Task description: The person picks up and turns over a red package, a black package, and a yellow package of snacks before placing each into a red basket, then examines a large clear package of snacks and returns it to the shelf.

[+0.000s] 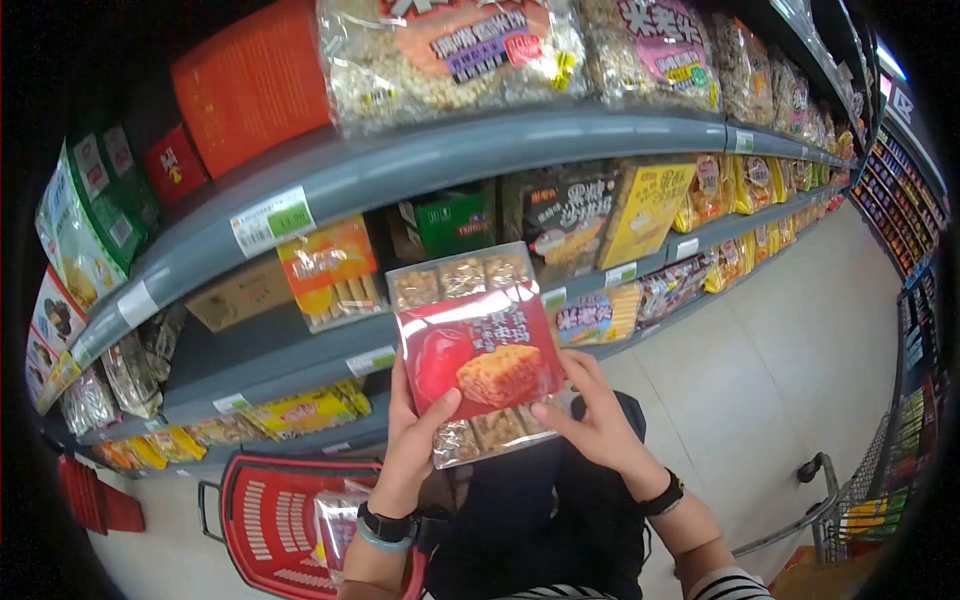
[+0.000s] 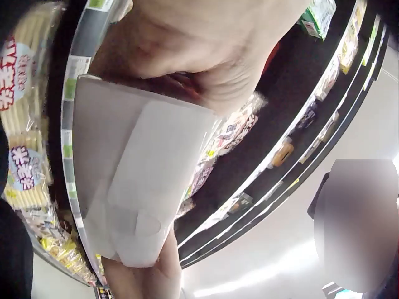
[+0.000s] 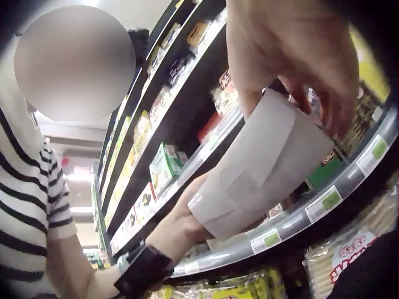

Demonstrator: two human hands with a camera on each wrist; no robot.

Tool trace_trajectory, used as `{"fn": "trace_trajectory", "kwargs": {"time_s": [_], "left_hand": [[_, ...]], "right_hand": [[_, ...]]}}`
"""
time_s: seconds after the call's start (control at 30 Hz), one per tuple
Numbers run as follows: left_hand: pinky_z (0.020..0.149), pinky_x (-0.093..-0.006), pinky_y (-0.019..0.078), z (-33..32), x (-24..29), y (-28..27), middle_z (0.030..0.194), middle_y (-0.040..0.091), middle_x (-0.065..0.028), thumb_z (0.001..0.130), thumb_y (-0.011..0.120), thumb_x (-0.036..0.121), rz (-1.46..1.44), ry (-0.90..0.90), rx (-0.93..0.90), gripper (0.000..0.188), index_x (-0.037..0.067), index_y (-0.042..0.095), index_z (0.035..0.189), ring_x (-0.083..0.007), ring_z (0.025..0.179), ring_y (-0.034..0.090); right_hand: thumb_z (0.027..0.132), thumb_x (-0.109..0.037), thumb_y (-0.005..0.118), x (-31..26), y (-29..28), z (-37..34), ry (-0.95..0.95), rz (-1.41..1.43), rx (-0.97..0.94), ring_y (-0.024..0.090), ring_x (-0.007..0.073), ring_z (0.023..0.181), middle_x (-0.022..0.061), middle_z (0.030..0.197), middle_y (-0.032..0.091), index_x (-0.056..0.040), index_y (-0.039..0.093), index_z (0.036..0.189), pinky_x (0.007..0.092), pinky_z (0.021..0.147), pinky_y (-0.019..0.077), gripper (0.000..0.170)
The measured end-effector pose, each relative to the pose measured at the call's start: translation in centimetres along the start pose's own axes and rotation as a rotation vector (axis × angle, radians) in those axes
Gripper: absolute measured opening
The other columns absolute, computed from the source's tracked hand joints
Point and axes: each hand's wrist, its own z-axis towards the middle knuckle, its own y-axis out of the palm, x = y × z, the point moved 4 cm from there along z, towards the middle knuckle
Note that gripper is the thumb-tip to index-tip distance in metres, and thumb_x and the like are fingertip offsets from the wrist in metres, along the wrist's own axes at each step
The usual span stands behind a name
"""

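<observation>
**Snack package (image 1: 480,345) held two-handed by the shop shelves (image 1: 600,132)**

Snack package: out in front of the person's body, near the shelves, gripped at both sides toward its lower end. Front faces up toward the head camera, a little tilted. Red label across the middle with a red fruit and a golden block pictured; clear windows above and below show wrapped pieces. Underside plain and pale in both wrist views.

Left hand (image 1: 410,440): grasping the package's left side — thumb over the front on the red label, fingers behind and mostly hidden. Dark watch and pale blue band on the wrist.

Right hand (image 1: 605,430): grasping the lower right side, thumb on the front near the label's bottom edge, forefinger at the side edge. Remaining fingers partly hidden. Black band (image 1: 664,494) on the wrist, striped sleeve (image 1: 730,583) above.

Shelves: orange packet (image 1: 330,270) left of the held package, green box (image 1: 452,222) above it in the head view, dark box (image 1: 563,220) and yellow box (image 1: 648,212) to the right. Large clear bags (image 1: 450,60) higher up.

Below: red basket (image 1: 228,510) at lower left, a wrapped packet (image 1: 338,525) inside — wire cart (image 1: 835,515) at lower right.
</observation>
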Motion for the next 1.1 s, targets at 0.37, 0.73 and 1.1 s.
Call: {"fn": "trace_trajectory", "kwargs": {"time_s": [0.37, 0.73, 1.1], "left_hand": [[0.106, -0.0354, 0.0285, 16.6, 1.8, -5.1, 0.142, 0.028, -0.0209, 0.081, 0.068, 0.019, 0.689, 0.605, 0.015, 0.089, -0.003, 0.01, 0.144, -0.0293, 0.127, 0.036], [0.108, -0.0401, 0.0245, 18.3, 1.2, -4.1, 0.14, 0.028, -0.0311, 0.083, 0.058, 0.002, 1.108, 0.844, 0.31, 0.069, -0.009, 0.019, 0.139, -0.042, 0.129, 0.031], [0.11, -0.0489, 0.015, 13.3, 2.7, -0.2, 0.144, 0.012, -0.0295, 0.074, 0.061, -0.003, 1.089, 0.953, 0.369, 0.079, -0.001, 0.017, 0.14, -0.0445, 0.135, 0.015]], "right_hand": [[0.084, -0.009, 0.059, 4.8, 5.3, 16.2, 0.101, 0.143, 0.154, 0.063, 0.0236, 0.086, 0.0186, 0.118, 0.052, 0.0027, 0.036, 0.133, 0.0341, 0.073, 0.049, 0.055], [0.084, -0.006, 0.059, 9.4, 10.5, 17.6, 0.027, 0.319, 0.213, 0.045, 0.0305, 0.12, 0.0221, 0.137, 0.031, 0.0019, 0.017, 0.143, 0.0384, 0.099, 0.0398, 0.074], [0.08, -0.014, 0.06, -1.1, -2.1, 15.4, -0.431, -0.575, 0.684, 0.036, 0.036, 0.125, 0.0142, 0.128, 0.045, -0.0029, 0.05, 0.119, 0.0473, 0.104, 0.025, 0.042]]}}
